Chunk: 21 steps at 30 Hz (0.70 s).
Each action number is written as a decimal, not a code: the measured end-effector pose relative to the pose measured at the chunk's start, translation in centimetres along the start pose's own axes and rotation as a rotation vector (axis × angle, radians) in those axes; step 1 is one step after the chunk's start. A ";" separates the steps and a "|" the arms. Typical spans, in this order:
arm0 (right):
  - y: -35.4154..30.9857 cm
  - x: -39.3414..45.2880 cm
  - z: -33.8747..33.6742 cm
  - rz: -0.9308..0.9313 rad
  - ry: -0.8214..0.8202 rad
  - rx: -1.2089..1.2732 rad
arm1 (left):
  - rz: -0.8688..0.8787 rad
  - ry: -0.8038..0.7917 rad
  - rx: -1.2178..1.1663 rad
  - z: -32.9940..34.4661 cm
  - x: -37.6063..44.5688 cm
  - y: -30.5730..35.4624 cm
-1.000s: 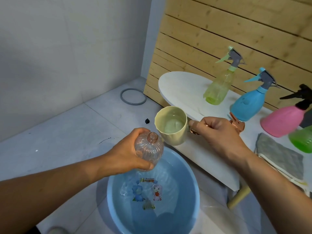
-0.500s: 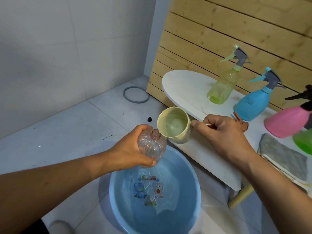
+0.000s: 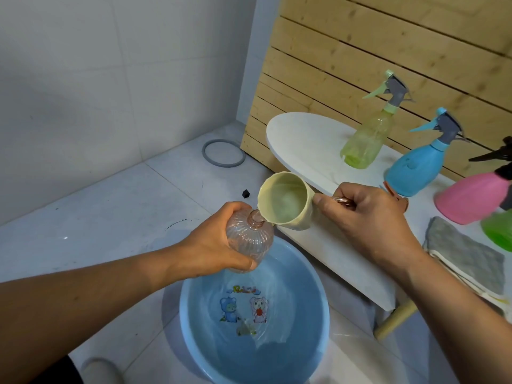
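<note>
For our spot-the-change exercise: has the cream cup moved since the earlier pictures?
Yes. Judged against the white table, the cream cup has tipped leftward, its lip now meeting the mouth of the bottle.

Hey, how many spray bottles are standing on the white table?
4. The yellow-green bottle stands farthest back, then the blue bottle, the pink bottle, and a green bottle cut off by the right edge, its head unseen. More may be out of frame.

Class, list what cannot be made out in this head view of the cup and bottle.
Head view: water level in the clear bottle; the left hand covers its lower side.
Head view: the cup handle; the right hand wraps it.
Head view: green bottle; the right edge cuts it off.
Head view: orange object behind the right hand; mostly hidden.
</note>
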State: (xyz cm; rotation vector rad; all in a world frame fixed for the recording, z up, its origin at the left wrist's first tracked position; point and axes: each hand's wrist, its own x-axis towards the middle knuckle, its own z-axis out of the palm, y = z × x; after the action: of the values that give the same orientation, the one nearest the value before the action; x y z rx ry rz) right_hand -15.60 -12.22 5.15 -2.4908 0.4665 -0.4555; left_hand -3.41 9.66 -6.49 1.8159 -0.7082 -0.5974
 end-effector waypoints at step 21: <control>-0.8 -0.4 -0.2 -0.076 0.050 -0.079 | 0.010 -0.005 0.006 0.1 -0.1 0.1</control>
State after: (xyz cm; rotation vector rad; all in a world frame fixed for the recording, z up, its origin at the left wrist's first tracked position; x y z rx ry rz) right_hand -15.91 -11.52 5.69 -2.5851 0.4183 -0.5399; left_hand -3.57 9.71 -6.45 1.8162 -0.7229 -0.5932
